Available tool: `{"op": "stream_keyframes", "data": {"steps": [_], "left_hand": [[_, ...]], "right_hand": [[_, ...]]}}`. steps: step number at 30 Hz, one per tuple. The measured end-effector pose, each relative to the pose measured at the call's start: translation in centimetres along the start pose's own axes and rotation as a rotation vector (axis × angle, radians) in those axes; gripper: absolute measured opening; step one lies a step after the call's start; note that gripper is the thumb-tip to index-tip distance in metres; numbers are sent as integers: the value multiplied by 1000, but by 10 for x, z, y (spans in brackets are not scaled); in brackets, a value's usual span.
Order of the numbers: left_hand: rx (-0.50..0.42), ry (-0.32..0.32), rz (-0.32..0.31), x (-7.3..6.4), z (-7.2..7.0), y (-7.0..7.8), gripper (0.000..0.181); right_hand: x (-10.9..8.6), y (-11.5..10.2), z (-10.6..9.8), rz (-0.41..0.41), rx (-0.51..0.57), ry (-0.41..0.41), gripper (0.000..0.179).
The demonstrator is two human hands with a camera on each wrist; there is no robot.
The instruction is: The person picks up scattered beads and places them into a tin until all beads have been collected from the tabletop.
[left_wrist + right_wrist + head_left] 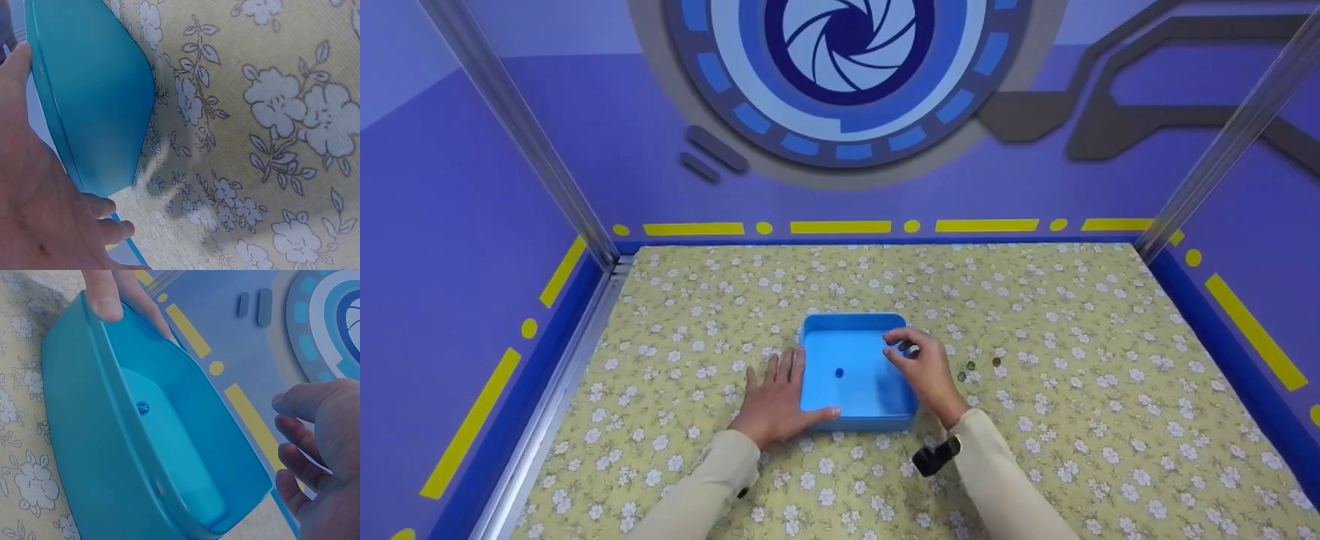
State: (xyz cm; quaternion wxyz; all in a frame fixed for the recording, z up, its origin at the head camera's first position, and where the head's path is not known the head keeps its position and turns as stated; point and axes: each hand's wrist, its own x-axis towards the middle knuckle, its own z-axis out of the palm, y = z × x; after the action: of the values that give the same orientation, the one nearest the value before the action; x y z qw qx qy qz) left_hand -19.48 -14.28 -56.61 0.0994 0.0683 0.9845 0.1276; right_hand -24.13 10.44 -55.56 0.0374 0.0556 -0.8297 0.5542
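Note:
A blue plastic box (877, 424) stands upright on the tablecloth, with one blue marble (839, 372) on its floor. My left hand (772, 405) rests at the box's left side, fingers straight along the wall and thumb over the front rim. Over the right part of the box hovers my right hand (926, 367), its fingers loosely bent and thumb apart from them. From the right wrist, the right hand (337, 444) shows nothing between its fingers. Right of it on the cloth lie two greenish marbles (971, 366) and a brownish marble (997, 361).
A yellow floral tablecloth (697, 322) covers the table. Blue-purple panels (847, 202) with yellow dashes rise at the back and both sides, joined by metal posts (529, 135). A black wrist device (936, 456) sits at the right sleeve.

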Motion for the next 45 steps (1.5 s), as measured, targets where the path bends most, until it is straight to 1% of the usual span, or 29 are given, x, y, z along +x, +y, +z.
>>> {"op": "stream_keyframes", "data": {"steps": [8, 13, 22, 30, 38, 45], "left_hand": [[-6, 2, 29, -2, -4, -1, 122], [0, 0, 29, -2, -4, -1, 123], [11, -2, 30, -1, -5, 0, 123], [4, -4, 28, -1, -4, 0, 122], [15, -13, 18, 1, -2, -1, 122], [13, -15, 15, 1, -2, -1, 121]], "right_hand": [[-3, 0, -3, -4, 23, 2, 14], [-2, 2, -4, 7, 29, 5, 13], [-2, 6, -6, 10, 1, 26, 12], [-3, 7, -9, 29, -8, 29, 15], [-2, 8, -12, 5, 9, 32, 16], [-2, 8, -13, 23, -12, 31, 17]]}}
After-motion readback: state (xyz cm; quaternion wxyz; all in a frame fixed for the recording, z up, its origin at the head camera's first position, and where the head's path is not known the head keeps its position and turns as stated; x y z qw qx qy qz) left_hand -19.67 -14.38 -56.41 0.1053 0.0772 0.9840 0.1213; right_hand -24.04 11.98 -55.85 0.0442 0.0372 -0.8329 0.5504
